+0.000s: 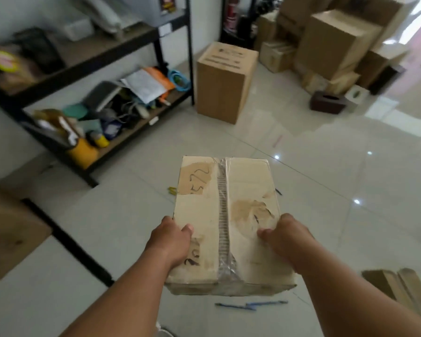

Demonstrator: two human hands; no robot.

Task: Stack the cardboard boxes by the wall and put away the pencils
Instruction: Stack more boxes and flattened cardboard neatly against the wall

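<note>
You held a small taped box (225,224) up off the floor, your left hand (170,242) and right hand (286,239) each wrapped around a side. It was not stacked yet. The pile of boxes (336,42) stood far off by the wall. Blue pencils (250,305) lay on the floor below, not put away.

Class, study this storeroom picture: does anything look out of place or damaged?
Yes. Blue pencils lie loose on the floor tiles below the box held by the left hand and right hand. The box's top has torn, scuffed patches.
</note>
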